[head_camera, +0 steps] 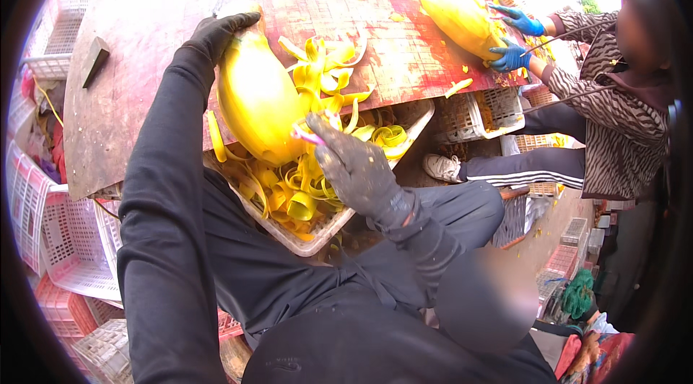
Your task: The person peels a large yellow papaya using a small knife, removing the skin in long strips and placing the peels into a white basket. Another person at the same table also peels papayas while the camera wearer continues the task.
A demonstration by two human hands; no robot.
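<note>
A large peeled yellow fruit, perhaps a papaya or squash [260, 97], lies slanting over the edge of the reddish wooden table [157, 48]. My left hand [224, 32], in a dark glove, grips its far end. My right hand [357, 167], in a grey soiled glove, is closed on a small pink-handled peeler [308, 136] against the fruit's near right side; its blade is hardly visible. Long curled peel strips [319, 67] lie on the table beside the fruit. More strips fill a white plastic crate [311, 246] below the table edge, between my legs.
Across the table's right side, a co-worker in blue gloves [511, 56] handles another yellow fruit [460, 18]. A dark wedge-shaped block [96, 62] rests at the table's left. Plastic crates [76, 243] stand along the left, and another crate [501, 113] sits under the table's right edge.
</note>
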